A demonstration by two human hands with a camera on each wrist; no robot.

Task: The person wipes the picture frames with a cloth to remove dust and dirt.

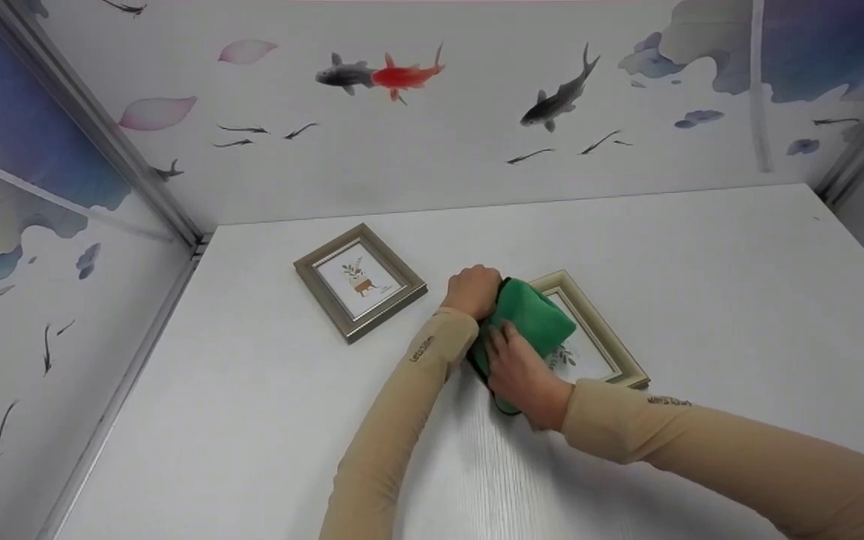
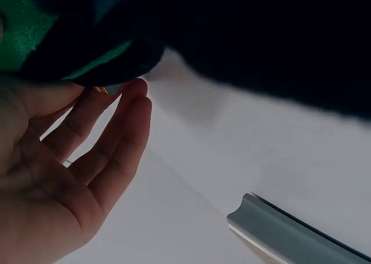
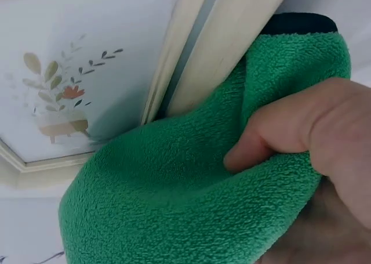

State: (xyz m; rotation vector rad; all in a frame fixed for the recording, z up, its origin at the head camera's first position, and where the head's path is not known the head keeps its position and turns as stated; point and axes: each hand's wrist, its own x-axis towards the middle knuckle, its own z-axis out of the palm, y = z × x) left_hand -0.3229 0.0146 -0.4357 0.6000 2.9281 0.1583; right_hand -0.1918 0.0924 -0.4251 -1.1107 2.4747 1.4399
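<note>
A gold picture frame (image 1: 612,337) with a plant drawing lies on the white table, its left part hidden by a green cloth (image 1: 533,319) with a dark border. My right hand (image 1: 526,375) grips the cloth over the frame's near-left side; in the right wrist view the thumb (image 3: 272,130) presses into its folds. At the frame's far-left side is my left hand (image 1: 475,291). In the left wrist view, its thumb and curled fingers (image 2: 124,142) pinch a small gold bit of the frame's edge (image 2: 103,90) just under the cloth.
To the left lies a second, bronze-coloured picture frame (image 1: 333,300) with a plant drawing. White panels painted with fish and petals (image 1: 432,150) stand behind and at the left of the table (image 1: 252,420). A metal post (image 1: 154,169) joins them at the corner.
</note>
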